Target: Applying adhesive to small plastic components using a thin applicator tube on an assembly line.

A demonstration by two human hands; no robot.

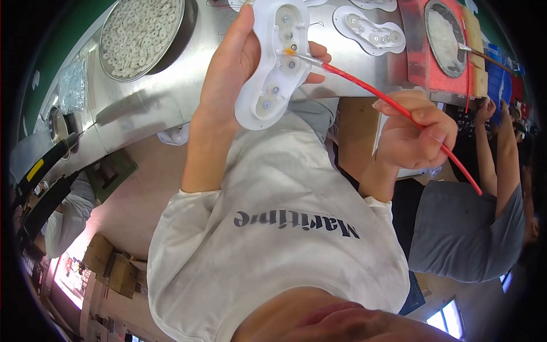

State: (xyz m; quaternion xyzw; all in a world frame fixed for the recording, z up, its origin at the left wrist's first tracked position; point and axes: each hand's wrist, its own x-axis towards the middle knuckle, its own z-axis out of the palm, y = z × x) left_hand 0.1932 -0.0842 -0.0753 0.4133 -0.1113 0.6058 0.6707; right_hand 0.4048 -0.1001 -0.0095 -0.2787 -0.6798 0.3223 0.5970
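Observation:
My left hand (231, 68) holds up a long, waisted white plastic housing (249, 109), its open side facing me. Small round gears with metal pins sit in the housing's recess. Closed around a thin red-handled paintbrush (370, 88) is my right hand (419, 131). The brush's orange-tinted bristles touch the recess near its middle. My left fingertips show past the housing's right edge; the rest of those fingers are hidden behind it.
A metal bowl (182, 25) of small white toothed rings stands on the metal table at left. Another white housing (370, 48) lies at right, near a dish (454, 73) of whitish paste with a second brush (484, 56). A co-worker (467, 233) stands at far right. Black-handled tools (48, 162) appear at left.

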